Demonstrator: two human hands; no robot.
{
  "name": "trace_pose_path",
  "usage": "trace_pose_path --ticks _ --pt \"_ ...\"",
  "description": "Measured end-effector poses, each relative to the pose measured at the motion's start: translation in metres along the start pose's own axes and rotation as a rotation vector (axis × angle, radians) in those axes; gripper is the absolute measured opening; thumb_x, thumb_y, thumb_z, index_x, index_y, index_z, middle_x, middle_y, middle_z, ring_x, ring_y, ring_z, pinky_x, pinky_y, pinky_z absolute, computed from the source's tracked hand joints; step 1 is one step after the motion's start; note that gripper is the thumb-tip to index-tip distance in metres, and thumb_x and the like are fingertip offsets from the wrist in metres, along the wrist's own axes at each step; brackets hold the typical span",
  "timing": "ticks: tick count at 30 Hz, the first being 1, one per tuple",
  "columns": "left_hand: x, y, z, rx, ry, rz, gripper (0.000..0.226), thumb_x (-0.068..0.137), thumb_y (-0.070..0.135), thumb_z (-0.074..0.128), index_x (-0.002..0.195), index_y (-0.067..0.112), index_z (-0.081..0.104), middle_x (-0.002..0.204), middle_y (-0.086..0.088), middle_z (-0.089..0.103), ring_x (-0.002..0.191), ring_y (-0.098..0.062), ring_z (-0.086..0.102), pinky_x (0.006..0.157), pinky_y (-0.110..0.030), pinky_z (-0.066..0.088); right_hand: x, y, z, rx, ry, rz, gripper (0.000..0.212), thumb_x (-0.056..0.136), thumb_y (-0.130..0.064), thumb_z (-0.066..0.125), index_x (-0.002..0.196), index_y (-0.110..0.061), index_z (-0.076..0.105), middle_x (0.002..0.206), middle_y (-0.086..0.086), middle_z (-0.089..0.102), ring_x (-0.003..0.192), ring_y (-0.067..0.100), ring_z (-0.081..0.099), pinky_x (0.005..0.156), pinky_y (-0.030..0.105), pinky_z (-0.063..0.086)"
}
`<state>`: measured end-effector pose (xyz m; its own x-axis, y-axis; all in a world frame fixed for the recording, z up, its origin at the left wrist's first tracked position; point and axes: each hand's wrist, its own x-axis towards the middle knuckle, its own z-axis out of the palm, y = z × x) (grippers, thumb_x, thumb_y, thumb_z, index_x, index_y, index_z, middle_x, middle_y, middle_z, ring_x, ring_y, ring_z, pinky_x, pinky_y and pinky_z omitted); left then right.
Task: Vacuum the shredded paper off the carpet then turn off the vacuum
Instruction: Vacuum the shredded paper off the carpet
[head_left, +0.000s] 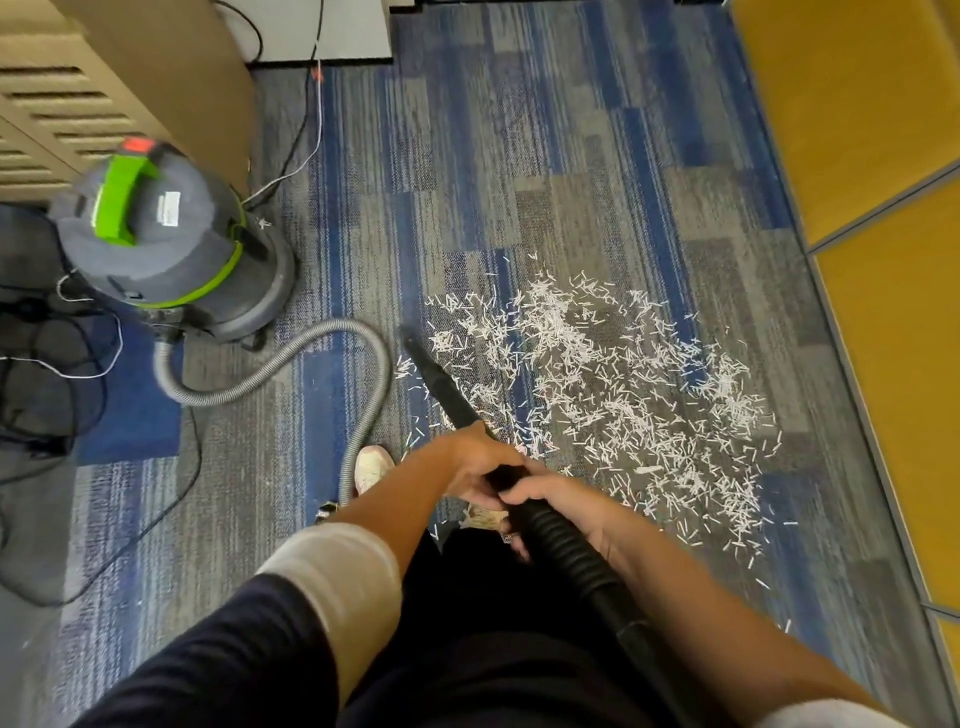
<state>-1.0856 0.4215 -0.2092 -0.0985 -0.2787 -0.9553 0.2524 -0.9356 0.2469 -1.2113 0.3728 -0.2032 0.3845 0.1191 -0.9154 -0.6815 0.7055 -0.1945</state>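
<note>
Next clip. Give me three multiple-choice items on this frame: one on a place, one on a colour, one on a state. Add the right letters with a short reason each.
1. Where does the vacuum canister stand relative to the shredded paper?
A. In the middle of it
B. To its left in the view, apart from it
C. To its right

2. What colour is the canister's carry handle?
A. Green
B. Yellow
C. White

3. How is the black nozzle tube held?
A. Nobody holds it
B. By one hand only
C. The left hand and the right hand both grip it

Answers:
1 B: the canister sits near the left edge, while the paper spreads right of the nozzle tube.
2 A: the handle is bright green on the grey lid.
3 C: the fingers of both hands curl round the tube.
</note>
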Motion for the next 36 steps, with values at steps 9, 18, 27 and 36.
trace_pose_path --ticks 9,18,27,36 --pt "-0.008 -0.003 0.019 0.020 -0.044 0.006 0.017 0.099 0.014 0.048 0.084 0.011 0.055 0.095 -0.012 0.059 0.098 -0.025 0.060 0.087 -0.032 0.051 -0.003 -0.001 -0.004 -0.184 0.058 0.035 0.009 0.090 -0.004 0.051 0.096 -0.009 0.046 0.051 0.010 0.057 0.036 0.016 0.054 0.035 0.020 0.045" --pt "-0.011 -0.005 0.023 0.077 -0.022 -0.045 0.012 0.099 0.014 0.047 0.099 0.002 0.050 0.099 -0.020 0.060 0.112 -0.036 0.060 0.095 -0.039 0.051 -0.006 0.006 -0.002 -0.222 0.037 0.139 0.016 0.091 -0.011 0.044 0.081 0.000 0.047 0.043 0.007 0.052 0.032 0.014 0.052 0.035 0.014 0.040" --pt "-0.007 -0.008 0.025 0.069 0.011 -0.077 0.017 0.096 0.013 0.053 0.084 0.004 0.045 0.079 -0.021 0.060 0.095 -0.038 0.066 0.080 -0.042 0.057 -0.006 0.013 -0.003 -0.230 0.041 0.211 0.022 0.090 -0.017 0.044 0.077 0.001 0.049 0.044 0.007 0.054 0.034 0.015 0.052 0.037 0.015 0.041" --pt "0.014 -0.009 0.032 -0.015 0.021 -0.067 0.037 0.095 0.015 0.054 0.122 0.006 0.030 0.094 -0.018 0.060 0.077 -0.028 0.067 0.056 -0.035 0.059 -0.020 0.015 -0.009 -0.185 0.066 0.230 0.018 0.089 -0.017 0.043 0.083 0.000 0.046 0.044 0.009 0.056 0.032 0.016 0.053 0.036 0.014 0.040"
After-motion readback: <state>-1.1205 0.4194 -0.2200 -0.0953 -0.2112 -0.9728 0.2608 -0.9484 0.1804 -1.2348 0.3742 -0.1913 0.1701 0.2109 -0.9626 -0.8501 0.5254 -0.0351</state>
